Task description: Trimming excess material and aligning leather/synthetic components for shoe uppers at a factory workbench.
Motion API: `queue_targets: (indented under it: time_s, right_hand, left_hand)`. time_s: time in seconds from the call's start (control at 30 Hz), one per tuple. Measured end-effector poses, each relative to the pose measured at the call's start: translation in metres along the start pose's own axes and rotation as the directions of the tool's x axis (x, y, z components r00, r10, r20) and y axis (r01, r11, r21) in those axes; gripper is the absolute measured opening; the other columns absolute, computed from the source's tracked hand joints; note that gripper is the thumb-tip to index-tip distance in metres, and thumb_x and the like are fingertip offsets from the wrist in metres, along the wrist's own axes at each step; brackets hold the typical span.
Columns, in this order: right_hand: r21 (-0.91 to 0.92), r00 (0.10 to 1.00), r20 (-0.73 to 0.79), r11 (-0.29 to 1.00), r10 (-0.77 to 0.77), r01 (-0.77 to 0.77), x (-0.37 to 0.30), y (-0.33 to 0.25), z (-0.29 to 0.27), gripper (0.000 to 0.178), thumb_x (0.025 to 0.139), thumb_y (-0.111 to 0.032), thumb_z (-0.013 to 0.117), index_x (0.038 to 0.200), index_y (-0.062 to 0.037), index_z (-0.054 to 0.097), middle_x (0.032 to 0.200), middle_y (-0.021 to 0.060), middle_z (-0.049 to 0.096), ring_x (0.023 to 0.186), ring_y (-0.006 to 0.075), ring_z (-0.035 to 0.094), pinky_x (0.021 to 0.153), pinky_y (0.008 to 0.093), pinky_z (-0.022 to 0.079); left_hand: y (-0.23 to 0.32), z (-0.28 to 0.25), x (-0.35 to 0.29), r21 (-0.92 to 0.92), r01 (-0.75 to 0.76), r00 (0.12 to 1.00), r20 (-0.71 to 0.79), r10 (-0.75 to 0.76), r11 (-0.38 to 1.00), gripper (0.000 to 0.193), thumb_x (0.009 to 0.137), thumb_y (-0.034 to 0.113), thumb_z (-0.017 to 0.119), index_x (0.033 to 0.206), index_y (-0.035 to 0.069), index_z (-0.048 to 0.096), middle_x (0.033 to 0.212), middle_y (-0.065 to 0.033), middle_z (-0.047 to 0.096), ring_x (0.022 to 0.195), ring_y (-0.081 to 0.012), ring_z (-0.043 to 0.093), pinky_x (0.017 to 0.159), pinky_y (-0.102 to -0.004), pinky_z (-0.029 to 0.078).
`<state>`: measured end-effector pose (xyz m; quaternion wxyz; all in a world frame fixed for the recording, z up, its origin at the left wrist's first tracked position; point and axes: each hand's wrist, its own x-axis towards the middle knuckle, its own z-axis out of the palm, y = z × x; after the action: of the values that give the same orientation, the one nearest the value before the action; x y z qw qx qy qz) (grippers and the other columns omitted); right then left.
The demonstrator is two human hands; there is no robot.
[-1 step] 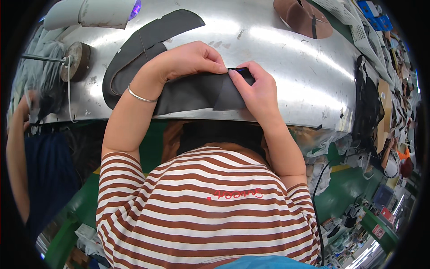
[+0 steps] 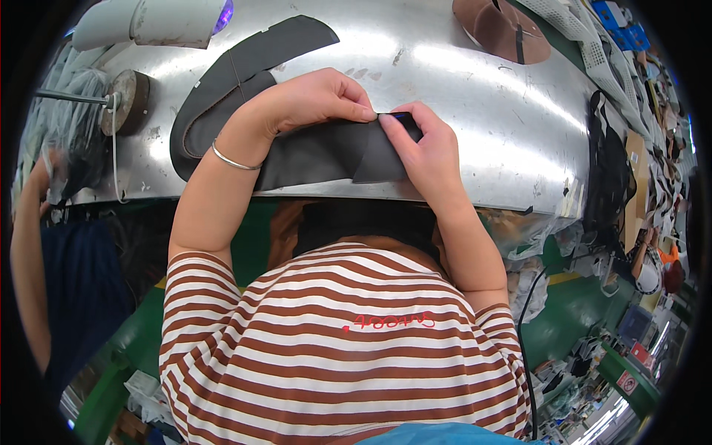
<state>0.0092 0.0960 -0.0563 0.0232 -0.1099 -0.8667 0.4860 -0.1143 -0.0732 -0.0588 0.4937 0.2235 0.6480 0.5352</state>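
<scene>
A shiny, scuffed metal table (image 2: 475, 89) stands above a green floor (image 2: 567, 319).

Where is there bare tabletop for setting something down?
The metal tabletop looks bare from the right hand toward the black fabric, and farther off between the dark-grey material and brown piece. It's crowded around the left hand, where that material spreads.

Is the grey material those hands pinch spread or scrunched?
Mostly spread: the grey material looks broad and smooth below the left hand and right hand. Can't tell if its pinched edge is folded.
</scene>
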Motion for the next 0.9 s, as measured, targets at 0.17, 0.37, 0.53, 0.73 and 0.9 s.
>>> queue_targets:
  time_s: [0.17,0.37,0.53,0.73,0.9]
  right_hand:
    - [-0.341,0.881,-0.090,0.845,-0.465,0.411,-0.017,0.004,-0.003,0.051,0.072,-0.025,0.071,0.121,-0.0138,0.057,0.120,0.0102,0.057,0.111,0.0297,0.052,0.096,0.0439,0.037]
    - [-0.561,0.634,0.066,0.497,-0.770,0.662,-0.020,0.012,-0.003,0.063,0.058,-0.010,0.071,0.120,-0.0142,0.059,0.121,0.0026,0.057,0.115,0.0274,0.049,0.100,0.0433,0.036]
    - [-0.261,0.794,-0.177,0.805,-0.582,0.532,-0.008,0.020,-0.005,0.034,0.066,-0.003,0.069,0.099,-0.0113,0.070,0.089,0.0039,0.061,0.082,0.0232,0.056,0.075,0.0352,0.043]
    - [-0.178,0.796,-0.227,0.827,-0.561,0.532,-0.009,0.013,0.000,0.030,0.067,-0.003,0.072,0.096,-0.0116,0.070,0.087,0.0045,0.061,0.078,0.0232,0.055,0.070,0.0326,0.043]
    - [-0.431,0.699,-0.112,0.668,-0.706,0.606,-0.011,0.016,-0.002,0.045,0.051,-0.001,0.070,0.095,-0.0131,0.070,0.086,-0.0012,0.060,0.079,0.0193,0.053,0.067,0.0328,0.037]
  left_hand:
    - [-0.005,-0.009,0.006,-0.068,0.019,1.000,0.010,-0.019,0.997,0.018,0.088,0.018,0.065,0.090,0.000,0.067,0.081,0.0019,0.063,0.076,-0.0040,0.054,0.069,-0.0186,0.042]
    - [-0.005,-0.009,0.004,-0.085,-0.003,1.000,0.016,0.004,0.996,0.018,0.088,0.017,0.064,0.090,0.000,0.067,0.082,0.0017,0.063,0.077,-0.0043,0.054,0.071,-0.0186,0.043]
    - [-0.004,-0.007,0.005,-0.068,-0.029,0.999,0.037,0.031,0.997,0.018,0.088,0.017,0.064,0.090,0.000,0.066,0.082,0.0017,0.063,0.077,-0.0043,0.055,0.073,-0.0184,0.044]
    - [-0.005,-0.008,0.005,-0.097,-0.033,0.999,0.039,0.037,0.995,0.017,0.088,0.017,0.065,0.090,0.000,0.066,0.082,0.0016,0.063,0.077,-0.0045,0.055,0.073,-0.0182,0.044]
    - [-0.003,-0.007,0.004,-0.165,-0.023,1.000,0.005,0.024,0.986,0.014,0.085,0.016,0.066,0.088,0.002,0.068,0.079,0.0005,0.063,0.072,-0.0056,0.055,0.068,-0.0198,0.045]
